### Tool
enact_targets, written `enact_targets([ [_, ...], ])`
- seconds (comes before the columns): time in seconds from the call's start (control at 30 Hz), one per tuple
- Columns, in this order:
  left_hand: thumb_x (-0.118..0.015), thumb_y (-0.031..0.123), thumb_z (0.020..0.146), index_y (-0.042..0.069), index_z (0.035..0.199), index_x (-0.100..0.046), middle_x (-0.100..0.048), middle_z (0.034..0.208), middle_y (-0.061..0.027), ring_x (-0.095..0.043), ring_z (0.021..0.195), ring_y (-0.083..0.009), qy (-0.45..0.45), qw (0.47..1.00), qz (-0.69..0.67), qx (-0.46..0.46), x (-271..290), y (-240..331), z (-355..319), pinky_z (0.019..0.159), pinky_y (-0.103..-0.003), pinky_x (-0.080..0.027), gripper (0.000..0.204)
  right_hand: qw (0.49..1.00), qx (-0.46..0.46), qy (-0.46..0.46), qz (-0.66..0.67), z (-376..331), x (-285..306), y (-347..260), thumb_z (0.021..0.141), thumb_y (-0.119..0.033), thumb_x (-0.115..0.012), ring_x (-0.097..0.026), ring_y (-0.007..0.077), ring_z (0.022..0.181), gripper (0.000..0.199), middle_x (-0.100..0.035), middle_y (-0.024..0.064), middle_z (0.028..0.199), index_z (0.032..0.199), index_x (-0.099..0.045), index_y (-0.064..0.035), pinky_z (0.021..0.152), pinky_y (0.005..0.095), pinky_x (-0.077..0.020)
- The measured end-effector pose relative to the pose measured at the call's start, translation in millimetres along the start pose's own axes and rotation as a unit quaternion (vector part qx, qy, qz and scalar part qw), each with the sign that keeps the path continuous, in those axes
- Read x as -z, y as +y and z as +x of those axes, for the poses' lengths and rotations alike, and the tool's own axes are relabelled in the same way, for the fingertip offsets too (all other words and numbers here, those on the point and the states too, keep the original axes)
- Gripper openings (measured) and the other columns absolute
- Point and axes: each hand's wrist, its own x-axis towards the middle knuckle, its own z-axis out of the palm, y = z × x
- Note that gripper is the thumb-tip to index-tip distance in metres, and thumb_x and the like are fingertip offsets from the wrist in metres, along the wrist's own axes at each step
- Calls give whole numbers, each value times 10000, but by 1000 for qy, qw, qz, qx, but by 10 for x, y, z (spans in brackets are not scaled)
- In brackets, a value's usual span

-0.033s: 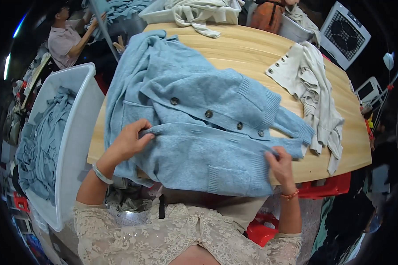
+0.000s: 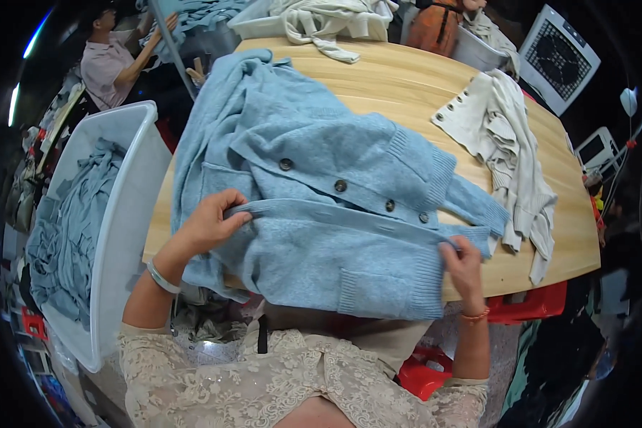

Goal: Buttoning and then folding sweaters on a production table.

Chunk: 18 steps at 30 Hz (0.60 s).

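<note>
Wooden table (image 2: 389, 78), blue cardigan (image 2: 310, 250) between left fingers (image 2: 235, 222), apparently between right fingers (image 2: 450, 257)

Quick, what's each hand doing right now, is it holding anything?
Left hand: closed, holding the front edge of the blue sweater.
Right hand: closed, holding the same edge by the ribbed hem.

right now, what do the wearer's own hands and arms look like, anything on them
The left hand is gloveless, with a smooth pale bangle at the wrist. The right hand is gloveless too, with a thin reddish bracelet. Cream lace sleeves end near the elbows.
</note>
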Motion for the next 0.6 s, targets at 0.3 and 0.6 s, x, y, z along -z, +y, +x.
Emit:
enact_targets([
  [0.3, -664, 216, 842, -7, 962, -640, -660, 857, -190, -643, 782, -278, -1, 995, 57, -82, -38, 308, 454, 717, -353, -485, 254, 934, 176, 121, -286, 461, -52, -669, 833, -42, -614, -609, 338, 927, 161, -590, 159, 1006, 993, -620, -32, 785, 382, -504],
  [0.6, -688, 207, 813, -19, 930, -668, -675, 803, -161, -652, 736, -205, -39, 995, 0, -94, 3, 273, 324, 657, -335, -482, 255, 933, 309, -174, 60, 390, -1985, -1707, 859, -109, -613, -613, 375, 912, 243, -605, 169, 1001, 1094, -612, -46, 741, 438, -513],
])
